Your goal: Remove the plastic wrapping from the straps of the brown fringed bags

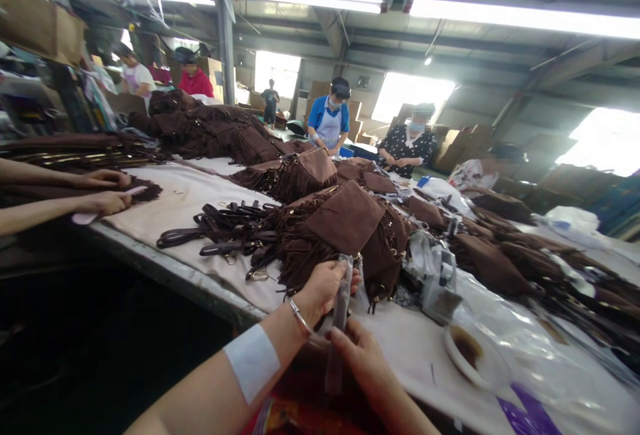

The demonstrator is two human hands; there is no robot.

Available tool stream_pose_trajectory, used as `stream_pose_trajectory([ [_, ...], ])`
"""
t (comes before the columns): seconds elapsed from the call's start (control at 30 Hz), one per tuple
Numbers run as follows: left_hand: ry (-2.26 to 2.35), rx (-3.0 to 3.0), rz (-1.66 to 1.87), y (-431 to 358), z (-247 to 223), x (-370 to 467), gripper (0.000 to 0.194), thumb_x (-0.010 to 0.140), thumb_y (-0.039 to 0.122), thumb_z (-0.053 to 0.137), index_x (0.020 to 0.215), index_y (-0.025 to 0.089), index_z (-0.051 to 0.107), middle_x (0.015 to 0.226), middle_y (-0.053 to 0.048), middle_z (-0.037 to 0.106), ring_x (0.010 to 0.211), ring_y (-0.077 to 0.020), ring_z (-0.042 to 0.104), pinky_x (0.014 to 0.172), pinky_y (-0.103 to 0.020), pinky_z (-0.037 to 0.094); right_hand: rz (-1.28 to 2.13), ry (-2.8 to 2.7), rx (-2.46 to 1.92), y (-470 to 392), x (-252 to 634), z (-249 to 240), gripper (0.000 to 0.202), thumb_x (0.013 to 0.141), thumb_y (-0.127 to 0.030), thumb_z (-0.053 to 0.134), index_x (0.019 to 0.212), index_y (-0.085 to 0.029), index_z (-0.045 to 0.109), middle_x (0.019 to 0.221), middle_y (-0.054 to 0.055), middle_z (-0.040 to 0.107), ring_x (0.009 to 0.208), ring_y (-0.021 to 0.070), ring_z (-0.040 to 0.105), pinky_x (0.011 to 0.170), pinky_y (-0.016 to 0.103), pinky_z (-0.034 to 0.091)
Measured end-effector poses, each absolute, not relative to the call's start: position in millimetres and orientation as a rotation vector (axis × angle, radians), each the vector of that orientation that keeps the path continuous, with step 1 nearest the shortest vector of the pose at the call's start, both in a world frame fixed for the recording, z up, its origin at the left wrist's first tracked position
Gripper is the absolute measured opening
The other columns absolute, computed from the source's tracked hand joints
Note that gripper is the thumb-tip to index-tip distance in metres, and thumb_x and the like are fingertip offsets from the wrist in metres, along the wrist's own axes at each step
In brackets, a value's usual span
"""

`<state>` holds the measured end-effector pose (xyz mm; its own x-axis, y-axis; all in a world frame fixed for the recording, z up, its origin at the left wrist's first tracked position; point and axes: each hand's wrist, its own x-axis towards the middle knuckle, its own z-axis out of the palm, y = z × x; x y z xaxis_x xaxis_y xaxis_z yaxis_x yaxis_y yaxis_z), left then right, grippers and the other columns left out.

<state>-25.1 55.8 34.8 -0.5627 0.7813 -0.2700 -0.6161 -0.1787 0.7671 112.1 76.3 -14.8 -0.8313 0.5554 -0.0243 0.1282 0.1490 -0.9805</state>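
My left hand (323, 291), with a bracelet at the wrist, is closed round the upper part of a long narrow strip in a clear plastic sleeve (342, 301). Lower down, the thumb and fingers of my right hand (363, 355) pinch the same sleeved strip. It hangs nearly upright in front of the table edge, and what lies inside the plastic is hard to make out. Just beyond my hands sits a pile of brown fringed bags (345, 218). Dark looped straps with metal clasps (235, 231) lie to its left.
A co-worker's hands (107, 198) at the left hold a pale tool over brown fringed material. On the right are a dish of brown liquid (467, 351), a plastic-wrapped metal tape dispenser (443, 281) and clear plastic sheeting (545, 348). Other people stand across the table.
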Motion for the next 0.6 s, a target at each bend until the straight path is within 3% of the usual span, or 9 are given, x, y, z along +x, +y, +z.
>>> stream_pose_trajectory([
  [0.07, 1.045, 0.199, 1.856, 59, 39, -23, 0.021, 0.089, 0.029, 0.059, 0.083, 0.010, 0.065, 0.077, -0.010, 0.068, 0.065, -0.0144, 0.065, 0.065, -0.028, 0.055, 1.864, -2.030, -0.687, 64, 118, -18, 0.046, 0.075, -0.056, 0.067, 0.093, -0.014, 0.066, 0.082, 0.007, 0.072, 0.078, 0.0231, 0.068, 0.066, 0.030, 0.051],
  [0.17, 1.021, 0.165, 1.839, 66, 44, -25, 0.020, 0.087, 0.029, 0.063, 0.079, 0.010, 0.062, 0.069, -0.006, 0.063, 0.057, -0.0128, 0.061, 0.060, -0.029, 0.055, 2.062, -1.880, -0.877, 56, 125, -22, 0.053, 0.072, -0.065, 0.065, 0.086, -0.015, 0.058, 0.067, 0.002, 0.065, 0.056, 0.0168, 0.063, 0.047, 0.024, 0.044],
  [0.3, 1.062, 0.134, 1.867, 76, 48, -33, 0.022, 0.089, 0.027, 0.059, 0.072, 0.014, 0.053, 0.057, 0.002, 0.050, 0.045, -0.0066, 0.048, 0.050, -0.023, 0.049, 2.286, -1.638, -0.927, 46, 133, -27, 0.061, 0.066, -0.077, 0.061, 0.080, -0.019, 0.049, 0.050, -0.008, 0.049, 0.031, 0.0072, 0.043, 0.031, 0.018, 0.027],
  [0.4, 1.108, 0.114, 1.882, 84, 51, -40, 0.025, 0.093, 0.029, 0.053, 0.073, 0.017, 0.045, 0.054, 0.007, 0.041, 0.039, -0.0035, 0.038, 0.041, -0.016, 0.037, 2.348, -1.541, -0.907, 40, 137, -23, 0.063, 0.062, -0.079, 0.062, 0.078, -0.020, 0.047, 0.043, -0.012, 0.039, 0.026, 0.0034, 0.029, 0.028, 0.017, 0.020],
  [0.6, 1.184, 0.069, 1.821, 94, 54, -51, 0.027, 0.096, 0.034, 0.044, 0.074, 0.019, 0.038, 0.055, 0.008, 0.036, 0.037, -0.0025, 0.030, 0.039, -0.014, 0.028, 2.388, -1.517, -0.841, 40, 140, -14, 0.059, 0.066, -0.076, 0.063, 0.078, -0.021, 0.044, 0.043, -0.012, 0.040, 0.026, 0.0031, 0.029, 0.028, 0.016, 0.018],
])
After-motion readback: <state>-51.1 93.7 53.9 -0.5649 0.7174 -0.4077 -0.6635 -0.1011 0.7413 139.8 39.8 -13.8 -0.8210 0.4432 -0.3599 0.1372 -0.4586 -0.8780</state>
